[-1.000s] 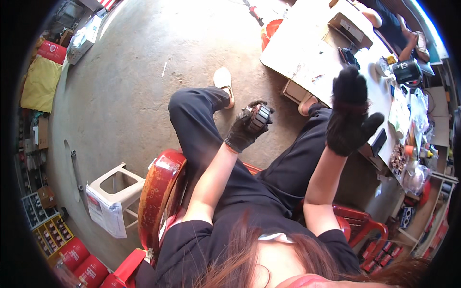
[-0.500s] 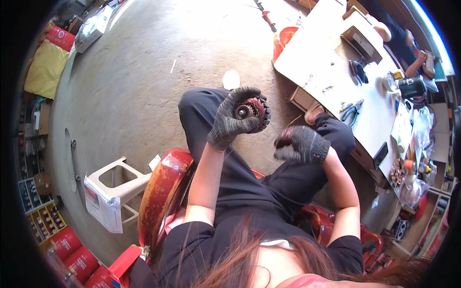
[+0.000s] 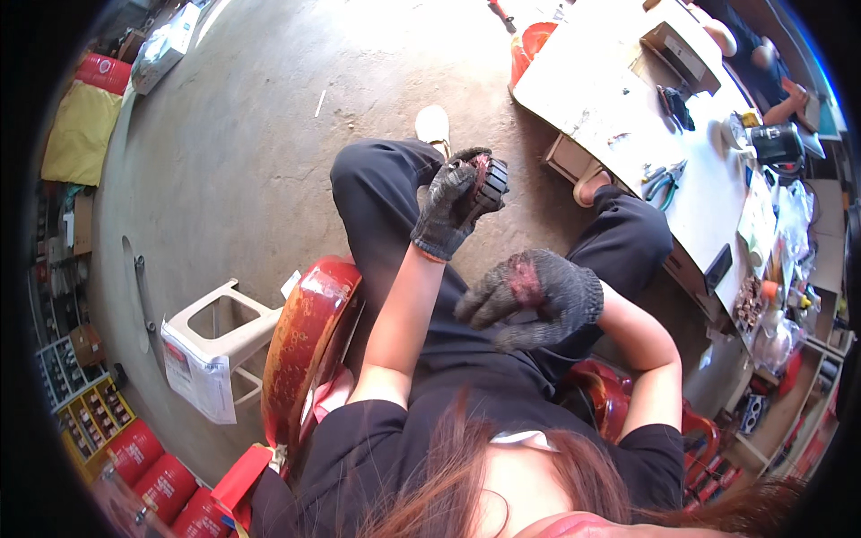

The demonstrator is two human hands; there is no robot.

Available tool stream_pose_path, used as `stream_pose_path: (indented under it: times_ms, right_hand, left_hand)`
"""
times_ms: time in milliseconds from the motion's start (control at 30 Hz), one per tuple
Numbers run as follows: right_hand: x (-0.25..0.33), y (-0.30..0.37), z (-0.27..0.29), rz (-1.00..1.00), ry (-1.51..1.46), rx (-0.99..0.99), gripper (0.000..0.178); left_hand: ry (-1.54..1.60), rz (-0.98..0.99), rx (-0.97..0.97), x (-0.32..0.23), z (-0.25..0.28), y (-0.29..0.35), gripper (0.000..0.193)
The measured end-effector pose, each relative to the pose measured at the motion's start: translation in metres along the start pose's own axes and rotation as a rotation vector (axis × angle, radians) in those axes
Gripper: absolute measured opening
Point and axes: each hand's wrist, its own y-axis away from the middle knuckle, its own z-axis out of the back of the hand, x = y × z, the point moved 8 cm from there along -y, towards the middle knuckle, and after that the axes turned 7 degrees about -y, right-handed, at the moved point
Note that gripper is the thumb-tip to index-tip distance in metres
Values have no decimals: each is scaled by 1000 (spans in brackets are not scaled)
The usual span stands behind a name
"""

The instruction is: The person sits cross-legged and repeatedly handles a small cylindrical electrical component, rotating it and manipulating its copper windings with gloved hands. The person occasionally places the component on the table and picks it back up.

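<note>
My left hand (image 3: 446, 204), in a dark grey knit glove, is closed round a motor armature (image 3: 490, 184). The armature has reddish windings and a dark slotted rim; it is held on edge above my left knee, and the fingers hide part of it. My right hand (image 3: 535, 296), gloved the same way with a reddish stain on its back, hovers over my lap, apart from the armature. Its fingers are stretched out and somewhat blurred, and nothing shows in them.
To the right stands a white workbench (image 3: 587, 134) with pliers (image 3: 664, 186), a phone (image 3: 717, 269) and a dark cylindrical machine (image 3: 777, 143). A co-worker (image 3: 762, 72) is at its far side. On the left are a beige stool (image 3: 256, 327) and a worn red armrest (image 3: 309, 332).
The armature has turned from face-on to edge-on and shifted slightly up in my left hand. My right hand has moved left and nearer my body, its fingers now stretched out.
</note>
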Motion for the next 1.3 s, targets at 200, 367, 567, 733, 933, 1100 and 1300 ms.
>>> stream_pose_path:
  times_ms: [200,367,567,733,933,1100,1300]
  right_hand:
    - [-5,15,-5,-36,-671,-97,22]
    - [-15,27,-12,17,-840,-52,33]
    - [24,25,22,381,-684,142,35]
    - [31,29,29,418,-692,127,32]
    - [32,41,32,355,-614,57,32]
    - [17,68,45,422,-628,-343,40]
    - [23,65,53,503,-673,-238,43]
  left_hand:
    - [126,-17,2,-9,13,-6,44]
    - [78,-27,19,-9,11,-9,52]
    - [99,53,80,20,-7,-10,50]
    - [201,67,80,26,3,0,51]
    - [243,41,111,9,-2,-6,52]
    - [110,12,115,5,0,2,52]
    - [69,69,100,19,-2,11,55]
